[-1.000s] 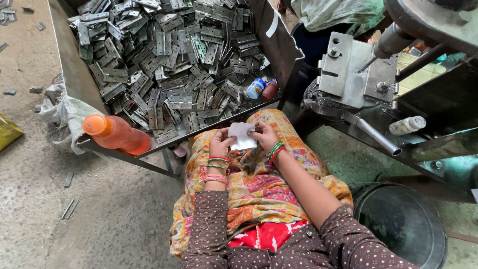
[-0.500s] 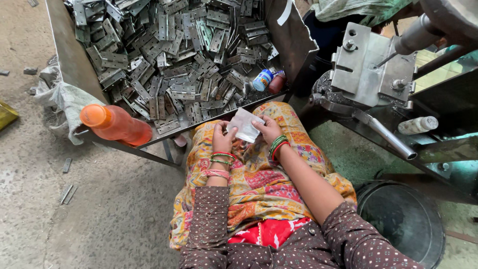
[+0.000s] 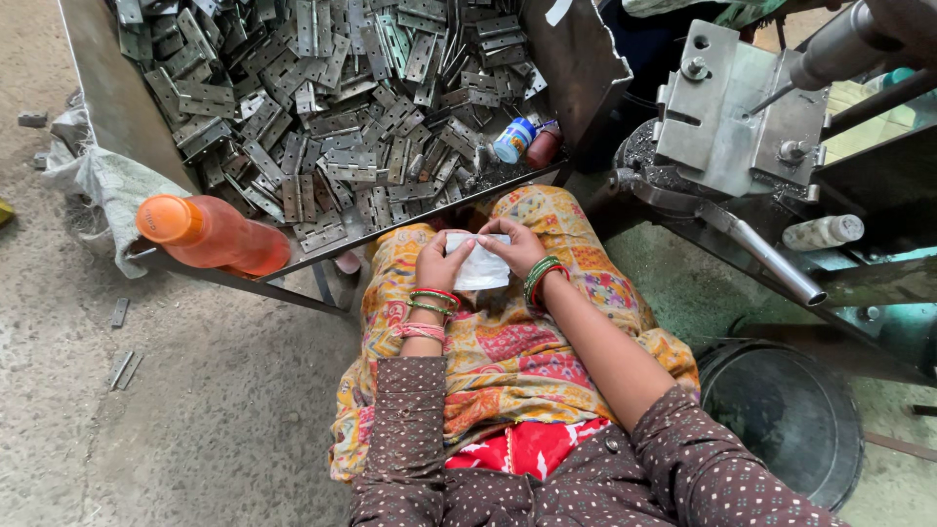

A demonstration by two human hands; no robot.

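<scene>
We hold a small white packet (image 3: 482,264) over our lap, just in front of the near edge of the tray (image 3: 98,88). The left hand (image 3: 441,263) grips the packet's left end; the right hand (image 3: 514,247) grips its right end and top edge. The fingers (image 3: 493,244) of both hands are clamped on the packet, thumbs on its upper face. We cannot tell whether the packet is sealed or already torn, as the fingers cover its top edge.

We judge the work to be at an early stage: the packet looks whole and nothing has come out of it. The hinges (image 3: 332,107) lie heaped in the tray, untouched by either hand. An orange bottle (image 3: 210,234) lies on the tray's near left corner. A small blue-and-white bottle (image 3: 513,140) rests at the near right corner. A press (image 3: 742,107) stands to the right, well apart from both hands.
</scene>
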